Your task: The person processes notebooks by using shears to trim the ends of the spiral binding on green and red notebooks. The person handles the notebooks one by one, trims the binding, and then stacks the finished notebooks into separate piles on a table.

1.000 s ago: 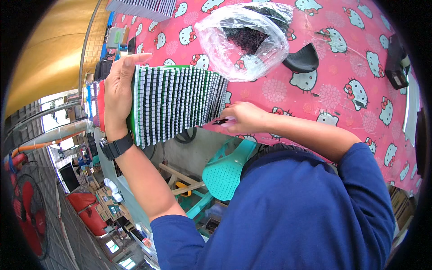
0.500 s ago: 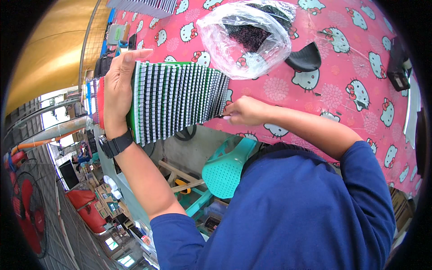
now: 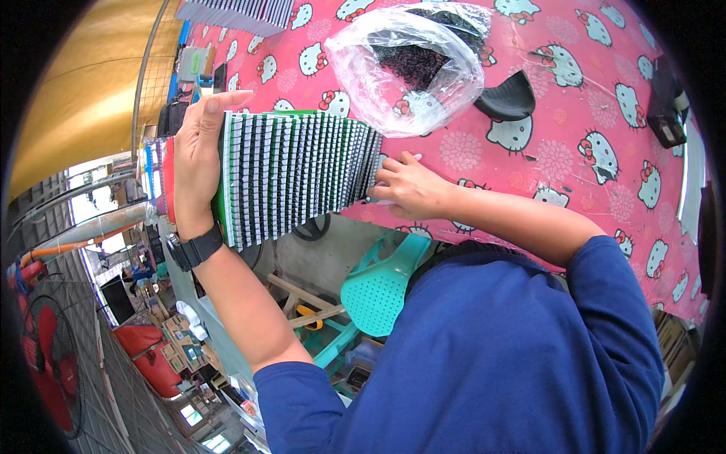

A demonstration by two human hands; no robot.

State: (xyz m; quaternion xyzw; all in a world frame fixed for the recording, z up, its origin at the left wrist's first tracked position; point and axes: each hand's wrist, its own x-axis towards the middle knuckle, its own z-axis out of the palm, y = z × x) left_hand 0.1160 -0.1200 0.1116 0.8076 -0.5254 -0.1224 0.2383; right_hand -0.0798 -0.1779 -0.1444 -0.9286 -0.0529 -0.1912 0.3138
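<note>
- Notebooks stand in a fanned row at the bench's near left corner, dark ridged bindings banding white and green.
- Right hand, bunched half a second ago, now spreads its fingers by the row's right end; whether it grips anything, I cannot tell.
- Left hand stays flat against the outer cover.
- Crinkled clear bag holds black bits.

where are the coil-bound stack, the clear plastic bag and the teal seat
Coil-bound stack (image 3: 299, 172): head view, middle of its row of bound edges
Clear plastic bag (image 3: 354, 62): head view, crumpled left wall
Teal seat (image 3: 373, 299): head view, middle of its dotted surface
</note>
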